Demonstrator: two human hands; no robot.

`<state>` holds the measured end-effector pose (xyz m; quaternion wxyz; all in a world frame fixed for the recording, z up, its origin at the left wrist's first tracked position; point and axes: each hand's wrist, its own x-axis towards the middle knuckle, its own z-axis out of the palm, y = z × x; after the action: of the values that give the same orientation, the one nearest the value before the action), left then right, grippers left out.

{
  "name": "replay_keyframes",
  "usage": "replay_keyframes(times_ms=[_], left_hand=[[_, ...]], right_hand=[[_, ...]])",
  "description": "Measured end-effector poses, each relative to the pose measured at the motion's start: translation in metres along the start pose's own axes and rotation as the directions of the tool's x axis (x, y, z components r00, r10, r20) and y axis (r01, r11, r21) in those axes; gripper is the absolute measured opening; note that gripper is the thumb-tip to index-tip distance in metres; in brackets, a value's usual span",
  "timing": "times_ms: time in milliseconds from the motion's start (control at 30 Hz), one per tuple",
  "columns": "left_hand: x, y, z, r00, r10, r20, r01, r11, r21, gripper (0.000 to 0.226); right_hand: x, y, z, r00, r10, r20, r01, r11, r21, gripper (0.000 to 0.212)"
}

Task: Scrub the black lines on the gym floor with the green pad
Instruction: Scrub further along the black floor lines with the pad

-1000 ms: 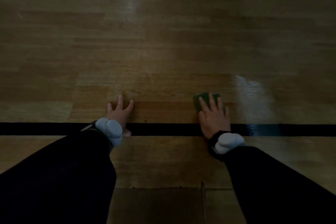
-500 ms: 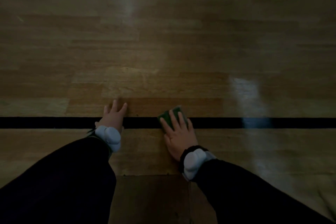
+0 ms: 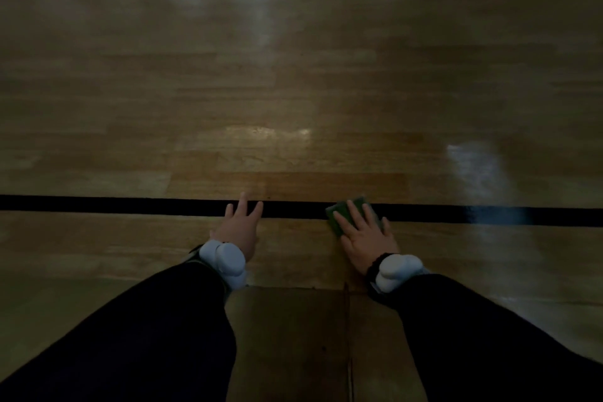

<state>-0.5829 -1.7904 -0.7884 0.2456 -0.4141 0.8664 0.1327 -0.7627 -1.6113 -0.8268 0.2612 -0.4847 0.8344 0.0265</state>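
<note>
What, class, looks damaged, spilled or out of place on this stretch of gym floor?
Nothing stands out. The black line runs straight and unbroken, the right hand presses the green pad flat on it, and the left hand rests on the floor; bright patches look like reflections.

One black line (image 3: pixel 130 205) crosses the wooden floor (image 3: pixel 293 91) from left to right. One green pad (image 3: pixel 339 217) lies on the line, right of center. Two hands are down: the left hand (image 3: pixel 238 232) and the right hand (image 3: pixel 365 238). Two white wrist bands (image 3: pixel 225 259) show, one on each near forearm, and two dark sleeves (image 3: pixel 146 336).
</note>
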Motion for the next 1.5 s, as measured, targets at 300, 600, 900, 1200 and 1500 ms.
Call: replay_keyframes(times_ms=[300, 600, 900, 1200, 1500], left_hand=[[-0.04, -0.015, 0.013, 0.999, -0.046, -0.008, 0.046, 0.998, 0.031, 0.074], [-0.067, 0.003, 0.021, 1.0, 0.005, -0.027, -0.004, 0.999, 0.037, 0.071], [-0.072, 0.02, 0.02, 0.996, 0.082, 0.035, -0.083, 0.996, 0.027, 0.07], [-0.098, 0.025, 0.028, 0.996, 0.08, 0.038, -0.082, 0.995, 0.054, 0.07], [-0.124, -0.03, 0.034, 0.994, -0.014, 0.106, 0.013, 1.0, 0.004, 0.066]], right_hand=[[-0.009, 0.044, -0.001, 0.984, 0.178, 0.003, -0.178, 0.983, 0.046, 0.055], [-0.045, -0.03, 0.03, 0.953, -0.277, 0.123, 0.293, 0.946, -0.142, 0.059], [-0.092, -0.073, 0.075, 0.77, -0.572, 0.283, 0.63, 0.75, -0.199, 0.058], [-0.067, -0.046, 0.042, 0.912, -0.387, 0.137, 0.408, 0.893, -0.19, 0.057], [-0.049, -0.05, 0.044, 0.96, -0.268, 0.079, 0.276, 0.952, -0.13, 0.058]])
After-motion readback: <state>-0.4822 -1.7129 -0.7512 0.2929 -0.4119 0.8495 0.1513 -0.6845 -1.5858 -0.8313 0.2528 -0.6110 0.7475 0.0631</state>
